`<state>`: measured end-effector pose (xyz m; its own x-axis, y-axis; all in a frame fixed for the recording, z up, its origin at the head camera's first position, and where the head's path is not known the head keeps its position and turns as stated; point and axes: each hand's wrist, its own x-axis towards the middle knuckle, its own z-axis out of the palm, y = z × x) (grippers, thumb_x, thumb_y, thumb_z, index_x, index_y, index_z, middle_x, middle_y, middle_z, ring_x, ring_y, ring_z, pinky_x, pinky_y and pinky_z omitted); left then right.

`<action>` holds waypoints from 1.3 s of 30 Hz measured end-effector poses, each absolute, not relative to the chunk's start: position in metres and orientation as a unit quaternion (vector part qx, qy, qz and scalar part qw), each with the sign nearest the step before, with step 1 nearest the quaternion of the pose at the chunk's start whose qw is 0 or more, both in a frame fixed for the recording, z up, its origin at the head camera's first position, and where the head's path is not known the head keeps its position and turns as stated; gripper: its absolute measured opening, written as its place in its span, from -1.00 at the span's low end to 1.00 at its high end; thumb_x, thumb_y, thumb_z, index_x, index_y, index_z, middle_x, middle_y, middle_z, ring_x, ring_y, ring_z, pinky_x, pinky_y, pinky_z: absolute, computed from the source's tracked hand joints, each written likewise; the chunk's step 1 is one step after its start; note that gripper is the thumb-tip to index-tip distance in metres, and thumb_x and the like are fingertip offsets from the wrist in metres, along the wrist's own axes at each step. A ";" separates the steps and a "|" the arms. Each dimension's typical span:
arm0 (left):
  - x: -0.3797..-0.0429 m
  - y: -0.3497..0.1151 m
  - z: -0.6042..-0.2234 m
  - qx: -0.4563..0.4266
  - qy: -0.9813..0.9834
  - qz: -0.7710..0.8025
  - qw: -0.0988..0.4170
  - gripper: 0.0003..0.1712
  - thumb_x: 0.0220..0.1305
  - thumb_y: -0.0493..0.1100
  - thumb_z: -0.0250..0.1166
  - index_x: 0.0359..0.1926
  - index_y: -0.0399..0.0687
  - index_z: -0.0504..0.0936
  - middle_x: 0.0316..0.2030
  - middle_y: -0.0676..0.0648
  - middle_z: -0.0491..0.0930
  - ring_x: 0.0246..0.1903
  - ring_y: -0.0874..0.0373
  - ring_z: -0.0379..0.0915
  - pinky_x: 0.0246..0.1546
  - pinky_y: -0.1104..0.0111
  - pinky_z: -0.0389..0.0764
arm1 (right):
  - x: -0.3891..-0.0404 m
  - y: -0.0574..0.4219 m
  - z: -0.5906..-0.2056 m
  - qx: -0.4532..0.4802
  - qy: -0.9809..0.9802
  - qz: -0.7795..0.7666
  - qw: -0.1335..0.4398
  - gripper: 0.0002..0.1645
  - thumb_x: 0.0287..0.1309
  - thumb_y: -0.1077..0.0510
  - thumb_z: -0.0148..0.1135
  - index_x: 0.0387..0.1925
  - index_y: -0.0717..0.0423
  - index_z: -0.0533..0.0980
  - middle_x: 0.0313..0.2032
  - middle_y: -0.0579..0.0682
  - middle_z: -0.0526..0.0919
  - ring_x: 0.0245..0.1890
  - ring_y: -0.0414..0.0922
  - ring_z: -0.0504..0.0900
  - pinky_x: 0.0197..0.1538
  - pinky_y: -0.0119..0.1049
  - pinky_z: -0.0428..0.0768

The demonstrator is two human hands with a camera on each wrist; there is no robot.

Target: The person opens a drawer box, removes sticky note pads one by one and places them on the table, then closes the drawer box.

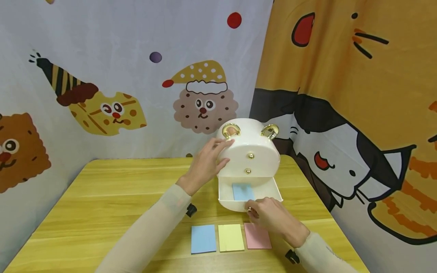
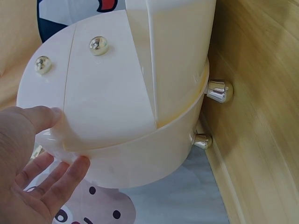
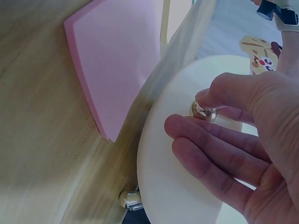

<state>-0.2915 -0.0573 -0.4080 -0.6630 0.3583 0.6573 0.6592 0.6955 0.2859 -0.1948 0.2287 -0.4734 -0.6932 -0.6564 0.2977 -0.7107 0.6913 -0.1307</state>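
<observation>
A white rounded storage box (image 1: 250, 132) with gold ears stands at the back right of the table. Its lowest drawer (image 1: 225, 191) is pulled out, and a blue sticky note pad (image 1: 240, 192) lies inside. My right hand (image 1: 273, 216) pinches that drawer's gold knob (image 3: 203, 111) between thumb and forefinger, its other fingers extended. On the box's left side rests my left hand (image 1: 206, 163); in the left wrist view its thumb (image 2: 46, 116) touches the front while the other fingers lie along the side, fairly straight. Two upper drawers with gold knobs (image 1: 250, 156) are closed.
Blue (image 1: 203, 239), yellow (image 1: 231, 237) and pink (image 1: 257, 236) sticky note pads lie in a row in front of the box on the wooden table (image 1: 119, 197). Printed curtains (image 1: 119, 30) hang behind the table and along its right side.
</observation>
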 end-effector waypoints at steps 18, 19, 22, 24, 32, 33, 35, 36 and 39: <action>-0.293 -0.057 -0.407 -0.292 -0.877 -0.269 0.272 -0.19 0.58 -0.09 0.59 0.73 0.19 0.52 0.43 -0.15 0.62 0.21 -0.04 0.77 -0.22 0.30 0.84 | -0.186 0.232 -0.468 0.388 -0.907 0.113 0.120 -0.68 0.22 0.40 0.60 -0.27 -0.12 0.75 -0.52 -0.36 0.59 -0.51 -0.48 0.31 -0.43 -0.57 0.32; -0.293 -0.057 -0.407 -0.293 -0.876 -0.270 0.272 -0.19 0.58 -0.09 0.60 0.73 0.19 0.52 0.43 -0.15 0.62 0.21 -0.04 0.77 -0.22 0.30 0.84 | -0.186 0.233 -0.468 0.390 -0.906 0.112 0.121 -0.68 0.22 0.40 0.60 -0.27 -0.12 0.75 -0.52 -0.36 0.60 -0.51 -0.48 0.32 -0.43 -0.57 0.33; -0.293 -0.057 -0.408 -0.291 -0.876 -0.269 0.273 -0.19 0.58 -0.10 0.59 0.72 0.19 0.53 0.43 -0.15 0.62 0.21 -0.04 0.77 -0.24 0.30 0.84 | -0.185 0.233 -0.469 0.394 -0.904 0.108 0.125 -0.67 0.19 0.40 0.61 -0.28 -0.13 0.74 -0.51 -0.36 0.63 -0.51 -0.49 0.34 -0.42 -0.57 0.36; -0.293 -0.057 -0.408 -0.290 -0.877 -0.268 0.274 -0.20 0.59 -0.10 0.59 0.72 0.18 0.53 0.42 -0.15 0.63 0.21 -0.04 0.77 -0.24 0.30 0.84 | -0.184 0.233 -0.468 0.396 -0.903 0.107 0.125 -0.66 0.18 0.40 0.61 -0.29 -0.13 0.73 -0.51 -0.37 0.64 -0.51 -0.49 0.35 -0.42 -0.56 0.38; -0.292 -0.057 -0.409 -0.293 -0.872 -0.270 0.284 -0.20 0.57 -0.12 0.60 0.71 0.15 0.55 0.40 -0.18 0.64 0.19 -0.06 0.77 -0.26 0.27 0.84 | -0.182 0.234 -0.467 0.392 -0.906 0.105 0.116 -0.65 0.17 0.40 0.61 -0.28 -0.16 0.75 -0.51 -0.40 0.63 -0.51 -0.47 0.36 -0.43 -0.53 0.38; -0.292 -0.057 -0.409 -0.294 -0.872 -0.269 0.283 -0.21 0.58 -0.12 0.60 0.71 0.15 0.55 0.40 -0.18 0.64 0.19 -0.07 0.77 -0.26 0.27 0.84 | -0.182 0.234 -0.466 0.392 -0.907 0.105 0.115 -0.65 0.18 0.39 0.60 -0.27 -0.17 0.75 -0.51 -0.41 0.63 -0.51 -0.46 0.36 -0.43 -0.52 0.38; -0.292 -0.057 -0.409 -0.291 -0.875 -0.268 0.279 -0.21 0.59 -0.11 0.58 0.72 0.16 0.54 0.41 -0.18 0.64 0.21 -0.07 0.77 -0.24 0.26 0.85 | -0.183 0.234 -0.465 0.392 -0.908 0.103 0.109 -0.65 0.21 0.38 0.61 -0.29 -0.18 0.73 -0.53 -0.41 0.57 -0.51 -0.46 0.34 -0.43 -0.52 0.35; -0.292 -0.057 -0.409 -0.290 -0.876 -0.269 0.276 -0.21 0.59 -0.11 0.58 0.72 0.16 0.54 0.41 -0.17 0.63 0.22 -0.06 0.77 -0.22 0.26 0.86 | -0.183 0.234 -0.465 0.394 -0.907 0.104 0.105 -0.65 0.23 0.37 0.61 -0.29 -0.18 0.72 -0.54 -0.41 0.55 -0.51 -0.46 0.33 -0.43 -0.52 0.34; -0.291 -0.058 -0.409 -0.286 -0.878 -0.271 0.270 -0.21 0.60 -0.10 0.58 0.72 0.17 0.53 0.42 -0.17 0.62 0.23 -0.06 0.76 -0.18 0.25 0.88 | -0.184 0.234 -0.462 0.395 -0.908 0.114 0.084 -0.66 0.28 0.35 0.61 -0.30 -0.19 0.70 -0.57 -0.39 0.48 -0.51 -0.47 0.30 -0.43 -0.52 0.31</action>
